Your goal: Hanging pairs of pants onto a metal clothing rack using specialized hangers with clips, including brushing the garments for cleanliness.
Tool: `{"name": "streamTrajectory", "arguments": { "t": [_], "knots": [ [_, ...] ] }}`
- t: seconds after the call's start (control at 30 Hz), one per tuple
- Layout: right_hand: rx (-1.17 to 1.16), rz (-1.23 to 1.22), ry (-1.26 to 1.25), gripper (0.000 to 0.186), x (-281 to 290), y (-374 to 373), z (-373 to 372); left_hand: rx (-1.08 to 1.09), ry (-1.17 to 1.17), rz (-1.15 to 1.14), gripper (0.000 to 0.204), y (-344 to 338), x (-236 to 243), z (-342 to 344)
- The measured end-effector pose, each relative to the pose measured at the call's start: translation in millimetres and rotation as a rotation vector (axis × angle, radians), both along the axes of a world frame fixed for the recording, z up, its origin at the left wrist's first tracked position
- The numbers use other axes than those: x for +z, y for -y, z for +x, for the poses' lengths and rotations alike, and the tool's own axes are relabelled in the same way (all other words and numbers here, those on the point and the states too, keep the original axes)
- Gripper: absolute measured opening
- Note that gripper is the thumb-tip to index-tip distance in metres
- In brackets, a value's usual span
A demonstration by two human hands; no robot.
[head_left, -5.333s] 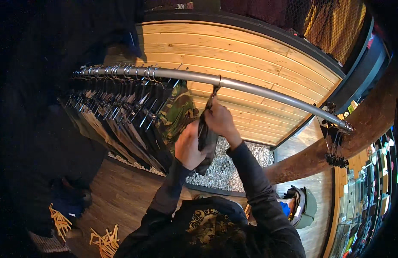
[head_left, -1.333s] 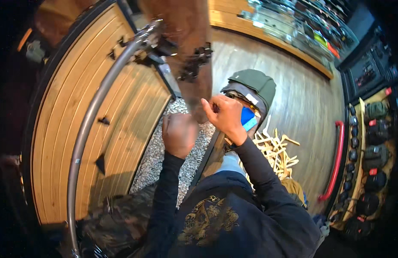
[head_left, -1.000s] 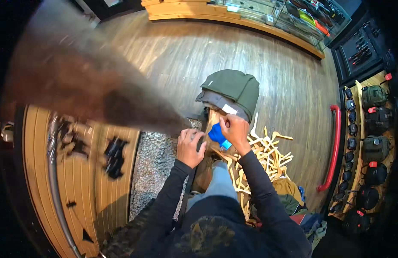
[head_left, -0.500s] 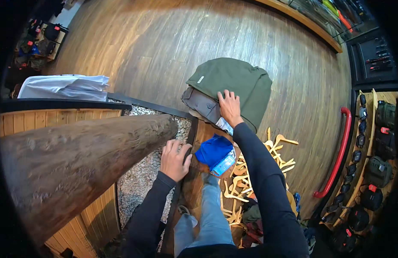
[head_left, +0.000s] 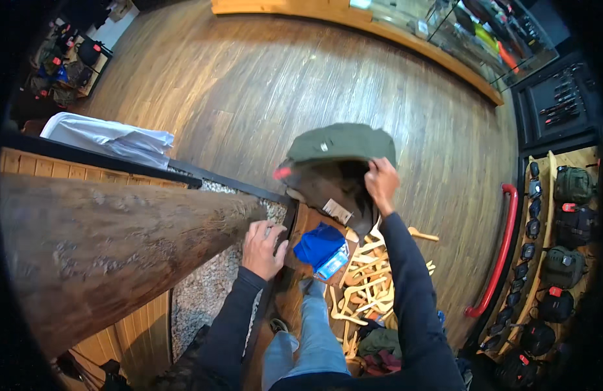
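Observation:
My right hand (head_left: 380,179) grips the lifted edge of the folded olive garment (head_left: 340,140) on top of a stack. Beneath it shows a blurred dark grey-brown garment (head_left: 334,189) with a white tag. My left hand (head_left: 263,251) is open, fingers loosely bent, holding nothing, beside the log post (head_left: 119,234). A blue cloth (head_left: 314,244) with a light-blue package (head_left: 332,264) lies on wood just right of that hand. Several pale wooden hangers (head_left: 370,287) are heaped below the stack, with a pile of crumpled clothes (head_left: 383,345) under my right arm.
A gravel strip (head_left: 196,326) runs beside the post. A white cloth (head_left: 102,140) lies at left, near a shelf of gear (head_left: 63,68). A red curved rail (head_left: 493,260), a wall display of bags (head_left: 568,267) and a glass showcase (head_left: 471,45) line the right and back.
I have turned from the clothes rail toward the folded stack. In the last half second my right hand has moved right and raised the olive garment's edge, exposing the darker garment.

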State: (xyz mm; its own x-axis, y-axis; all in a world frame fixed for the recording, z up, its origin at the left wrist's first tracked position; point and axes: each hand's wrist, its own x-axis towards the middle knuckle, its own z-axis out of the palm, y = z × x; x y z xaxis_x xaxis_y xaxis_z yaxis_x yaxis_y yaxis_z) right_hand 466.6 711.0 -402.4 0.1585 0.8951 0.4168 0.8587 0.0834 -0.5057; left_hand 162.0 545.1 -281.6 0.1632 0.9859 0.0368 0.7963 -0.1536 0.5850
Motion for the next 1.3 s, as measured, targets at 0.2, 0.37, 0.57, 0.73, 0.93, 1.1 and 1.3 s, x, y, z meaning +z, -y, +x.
{"name": "streamTrajectory", "arguments": {
  "t": [0.2, 0.37, 0.57, 0.73, 0.93, 1.1, 1.3],
  "knots": [
    [-0.228, 0.005, -0.282, 0.011, 95, 112, 75, -0.033, 0.177, -0.024, 0.070, 22, 26, 48],
    [-0.104, 0.298, -0.285, 0.014, 245, 198, 48, -0.115, 0.170, 0.237, 0.092, 60, 91, 98],
    [-0.115, 0.625, -0.115, 0.011, 406, 299, -4, -0.492, 0.392, 0.250, 0.098, 157, 174, 102],
    [-0.055, 0.836, -0.015, 0.024, 480, 376, -62, -0.395, 0.347, 0.475, 0.124, 268, 236, 62],
    [0.005, 0.886, 0.059, 0.014, 542, 469, -121, -0.215, 0.544, 0.684, 0.063, 337, 268, -18],
    [0.143, 0.730, -0.079, 0.010, 555, 508, -139, 0.047, 0.973, 0.389, 0.026, 399, 305, -89],
    [0.409, 0.312, -0.238, 0.020, 529, 511, -147, 0.166, 0.418, 0.822, 0.021, 445, 379, -157]
  ]
}}
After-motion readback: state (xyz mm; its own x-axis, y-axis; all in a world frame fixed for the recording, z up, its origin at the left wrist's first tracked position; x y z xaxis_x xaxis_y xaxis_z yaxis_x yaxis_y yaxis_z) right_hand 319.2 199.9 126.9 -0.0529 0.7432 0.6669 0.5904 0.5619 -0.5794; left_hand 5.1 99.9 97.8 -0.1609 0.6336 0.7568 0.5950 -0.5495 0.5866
